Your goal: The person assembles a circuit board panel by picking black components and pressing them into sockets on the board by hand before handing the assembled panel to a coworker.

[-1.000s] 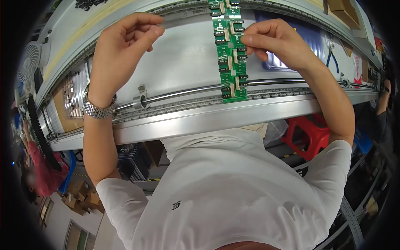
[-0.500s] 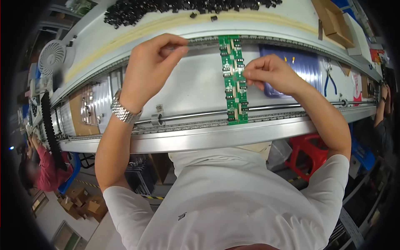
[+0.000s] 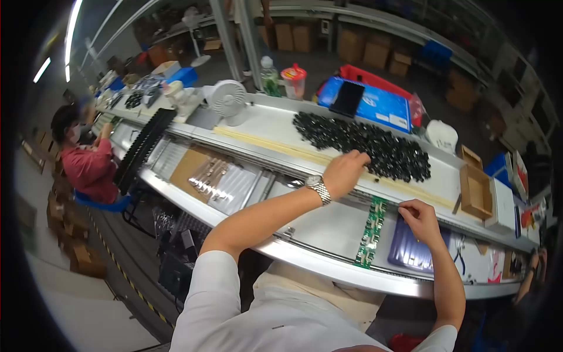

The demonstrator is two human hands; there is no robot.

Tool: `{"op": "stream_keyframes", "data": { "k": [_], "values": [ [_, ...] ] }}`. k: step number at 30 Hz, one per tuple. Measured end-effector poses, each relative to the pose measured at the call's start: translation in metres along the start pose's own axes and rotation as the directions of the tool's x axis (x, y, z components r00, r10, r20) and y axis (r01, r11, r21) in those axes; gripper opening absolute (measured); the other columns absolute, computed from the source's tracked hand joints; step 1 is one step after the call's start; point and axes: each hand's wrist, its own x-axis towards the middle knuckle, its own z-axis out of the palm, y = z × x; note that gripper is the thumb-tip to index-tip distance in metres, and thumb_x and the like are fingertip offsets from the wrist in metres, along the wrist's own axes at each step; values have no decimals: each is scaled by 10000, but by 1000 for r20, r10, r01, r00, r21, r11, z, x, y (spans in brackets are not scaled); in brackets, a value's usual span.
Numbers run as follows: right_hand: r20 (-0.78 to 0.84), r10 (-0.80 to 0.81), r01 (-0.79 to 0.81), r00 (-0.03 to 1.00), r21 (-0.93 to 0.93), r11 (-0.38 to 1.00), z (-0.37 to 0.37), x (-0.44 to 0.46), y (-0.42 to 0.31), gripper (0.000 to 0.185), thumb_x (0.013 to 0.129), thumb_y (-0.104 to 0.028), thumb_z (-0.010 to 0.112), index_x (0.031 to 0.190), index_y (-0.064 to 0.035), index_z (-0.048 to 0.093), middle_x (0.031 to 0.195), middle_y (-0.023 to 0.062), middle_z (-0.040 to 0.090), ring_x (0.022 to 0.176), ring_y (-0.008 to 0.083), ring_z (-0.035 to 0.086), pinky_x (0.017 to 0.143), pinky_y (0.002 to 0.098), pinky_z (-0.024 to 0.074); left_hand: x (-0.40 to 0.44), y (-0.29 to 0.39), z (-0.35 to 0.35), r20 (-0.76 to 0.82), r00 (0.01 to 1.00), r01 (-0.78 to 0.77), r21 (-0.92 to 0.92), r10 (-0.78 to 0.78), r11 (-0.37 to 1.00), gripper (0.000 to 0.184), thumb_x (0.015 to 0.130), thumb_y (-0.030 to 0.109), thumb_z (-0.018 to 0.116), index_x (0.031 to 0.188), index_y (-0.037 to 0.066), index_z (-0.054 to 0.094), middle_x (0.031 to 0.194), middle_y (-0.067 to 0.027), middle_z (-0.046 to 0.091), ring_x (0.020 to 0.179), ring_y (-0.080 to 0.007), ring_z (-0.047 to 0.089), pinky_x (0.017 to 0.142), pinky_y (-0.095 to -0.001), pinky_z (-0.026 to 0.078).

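Green circuit board (image 3: 370,233) | bodyward of left hand (image 3: 346,174), just left of right hand (image 3: 421,222) | grip: cannot tell whether either of 2 hands pinches anything | risk: careless left-hand sweep could scatter black parts (image 3: 390,152) beside it; right-hand bump could shift board

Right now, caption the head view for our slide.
Left hand at a black parts pile, right hand near the green board.
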Motion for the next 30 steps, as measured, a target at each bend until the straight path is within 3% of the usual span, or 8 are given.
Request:
{"op": "stream_keyframes", "data": {
  "k": [4,8,14,19,23,26,28,30],
  "values": [
    [-13,-233,212,972,-371,904,6,18,-38,174,889,-117,698,1028,-18,734,887,66,690,658,195,600,632,296,498,-6,-3,-27,-18,1000,10,-290,-16,957,118,866,62,665,947,34,746,894,-66,713,707,-200,650,697,-304,543],
    [96,-458,411,884,-627,662,36,53,-54,197,864,-67,690,1049,-7,717,962,83,666,691,240,604,657,318,497,-21,-9,-39,236,927,376,-596,-293,709,103,824,43,717,914,21,761,835,-56,727,688,-139,656,665,-252,540],
    [122,-478,436,870,-644,628,45,72,-31,155,878,-72,657,1013,-26,717,995,97,657,821,310,647,725,357,517,-20,-6,-46,189,943,333,-548,-275,767,112,791,17,737,902,17,754,824,-62,739,689,-136,663,671,-249,549],
    [25,-399,346,917,-551,759,37,55,-47,140,883,-40,657,1008,-12,712,992,89,655,797,256,639,717,322,510,-27,-2,-40,112,970,241,-551,-215,799,115,783,-1,736,898,10,745,850,-72,732,717,-149,667,690,-261,553],
    [-36,-182,172,983,-188,967,8,34,-37,144,884,2,658,1021,15,697,1010,79,654,788,198,614,717,287,499,-29,-2,-33,161,969,245,-584,-186,774,138,793,7,724,930,2,739,904,-90,725,741,-164,664,699,-275,551],
    [-33,-183,182,983,-14,983,-10,23,0,187,874,10,682,1059,29,697,1021,79,671,826,151,618,730,257,511,-31,-6,-29,194,973,213,-532,-127,819,189,810,33,715,994,-2,736,963,-111,724,751,-184,663,702,-290,550],
    [-11,80,-78,997,155,985,-26,8,9,220,853,0,706,1072,27,703,976,78,695,797,138,632,730,236,530,-30,1,-34,228,966,211,-433,-119,877,226,821,50,705,1040,1,733,957,-118,728,745,-196,663,704,-294,548],
    [-27,158,-144,987,279,949,-29,-4,9,208,843,-8,718,1050,14,715,903,69,707,765,126,642,709,218,538,-31,11,-37,262,953,246,-370,-153,896,234,831,60,712,1058,8,735,951,-93,734,753,-198,667,711,-302,548]
  ]
}}
